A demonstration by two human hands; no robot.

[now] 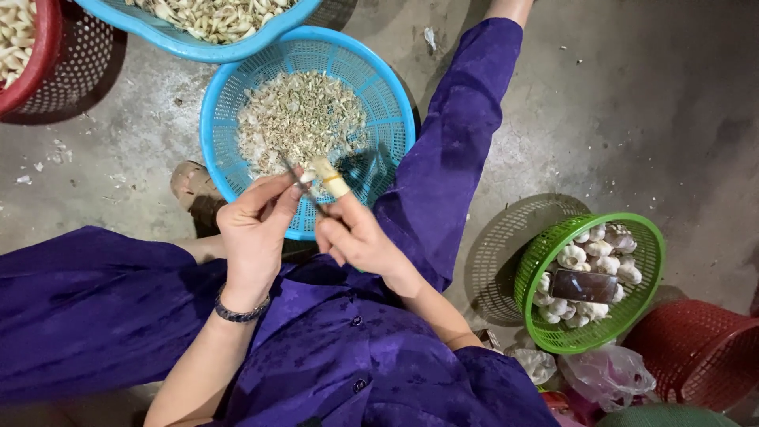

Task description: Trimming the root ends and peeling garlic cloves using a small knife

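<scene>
Between both sets of fingers, above the blue basket (229, 119) of peelings, sits the garlic clove (330, 179). Right hand (360, 237) pinches its lower end, long axis pointing up-left; left hand (254, 229) grips a small knife (304, 188) against it.

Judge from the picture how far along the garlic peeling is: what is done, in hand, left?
Done: a heap of papery skins fills the blue basket, and peeled cloves lie in the basin above. In hand: the left hand and right hand work one clove with a thin blade. Left: whole bulbs in the green basket.
</scene>
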